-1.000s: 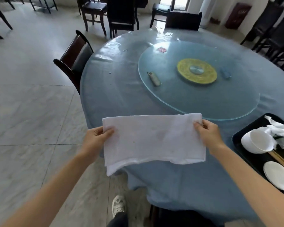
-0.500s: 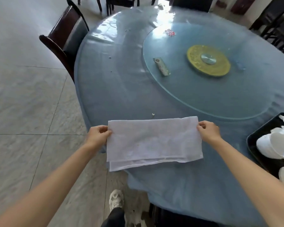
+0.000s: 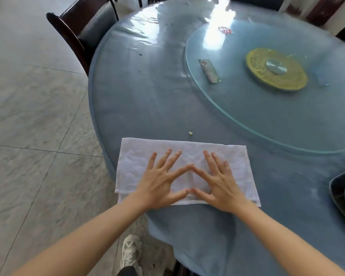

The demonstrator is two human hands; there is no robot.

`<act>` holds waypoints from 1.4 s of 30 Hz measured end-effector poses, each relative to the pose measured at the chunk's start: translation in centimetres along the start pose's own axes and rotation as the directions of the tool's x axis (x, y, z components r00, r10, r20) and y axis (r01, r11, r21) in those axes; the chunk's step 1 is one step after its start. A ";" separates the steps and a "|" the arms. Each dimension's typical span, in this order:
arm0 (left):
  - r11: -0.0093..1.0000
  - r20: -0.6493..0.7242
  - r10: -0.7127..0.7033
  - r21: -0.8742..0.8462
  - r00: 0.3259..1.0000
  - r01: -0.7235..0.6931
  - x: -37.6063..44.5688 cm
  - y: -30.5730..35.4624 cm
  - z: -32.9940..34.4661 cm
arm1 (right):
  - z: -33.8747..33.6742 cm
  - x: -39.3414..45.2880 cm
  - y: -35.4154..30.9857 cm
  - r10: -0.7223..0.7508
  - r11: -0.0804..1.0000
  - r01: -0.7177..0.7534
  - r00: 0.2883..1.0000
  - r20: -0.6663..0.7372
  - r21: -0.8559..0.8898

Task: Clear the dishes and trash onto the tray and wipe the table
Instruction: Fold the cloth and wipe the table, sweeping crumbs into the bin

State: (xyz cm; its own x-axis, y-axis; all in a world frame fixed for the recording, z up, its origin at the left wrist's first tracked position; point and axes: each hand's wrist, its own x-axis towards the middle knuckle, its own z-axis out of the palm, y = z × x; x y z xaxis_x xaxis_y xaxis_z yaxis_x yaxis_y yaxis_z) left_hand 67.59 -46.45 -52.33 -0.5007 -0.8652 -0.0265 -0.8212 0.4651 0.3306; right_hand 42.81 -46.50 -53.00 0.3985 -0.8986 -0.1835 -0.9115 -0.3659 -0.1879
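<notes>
Glossy round blue table (image 3: 147,100), folded white terry cloth (image 3: 139,154), left hand (image 3: 159,182), right hand (image 3: 219,184) pressed flat

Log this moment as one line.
phase: wipe start | left hand: flat on cloth | right hand: flat on cloth | crumb: ahead

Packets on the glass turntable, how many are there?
3: a green one at its left edge, a red one at the far side, a blue one right of the yellow hub.

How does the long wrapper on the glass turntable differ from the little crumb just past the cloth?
The wrapper is long, flat and printed, lying on the glass turntable; the crumb is a tiny yellowish speck on the blue tablecloth, beside the white cloth. Neither is on the tray.
</notes>
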 end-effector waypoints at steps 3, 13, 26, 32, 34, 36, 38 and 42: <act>0.989 -0.009 -0.058 0.133 0.998 0.059 -0.8 0.5 2.4 | 1.1 -0.1 0.7 -0.014 0.996 0.014 1.000 0.010 -0.090; 0.974 -0.070 -0.110 0.192 0.992 0.121 -0.1 -0.9 3.2 | 1.1 3.9 1.9 -0.158 0.982 0.150 0.985 -0.064 -0.111; 0.946 -0.120 -0.265 0.159 0.957 0.282 7.1 -11.5 -0.1 | -0.7 17.3 0.8 -0.164 0.985 0.158 0.982 -0.094 -0.075; 0.947 -0.087 -0.268 0.156 0.959 0.279 11.9 -18.0 -2.6 | -2.2 25.2 0.4 -0.153 0.986 0.148 0.986 -0.061 -0.080; 0.947 -0.073 -0.260 0.173 0.963 0.269 13.9 -20.4 -3.5 | -2.6 27.9 0.3 -0.143 0.987 0.139 0.988 -0.052 -0.076; 0.949 -0.063 -0.250 0.182 0.966 0.257 15.9 -22.8 -4.4 | -3.0 30.8 0.1 -0.126 0.990 0.122 0.991 -0.048 -0.067; 0.952 -0.058 -0.241 0.180 0.969 0.248 18.0 -25.2 -5.4 | -3.6 33.8 0.0 -0.112 0.992 0.109 0.993 -0.045 -0.065; 0.956 -0.034 -0.225 0.186 0.974 0.227 21.7 -29.6 -7.3 | -4.7 39.1 -0.2 -0.096 0.994 0.093 0.994 -0.053 -0.060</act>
State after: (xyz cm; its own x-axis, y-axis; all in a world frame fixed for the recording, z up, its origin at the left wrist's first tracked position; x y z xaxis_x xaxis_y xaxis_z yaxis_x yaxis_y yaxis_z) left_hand 83.02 -80.41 -55.76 -0.2934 -0.9536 -0.0677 -0.9497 0.2826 0.1349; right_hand 58.07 -82.70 -55.61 0.4781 -0.8709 -0.1136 -0.8751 -0.4613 -0.1460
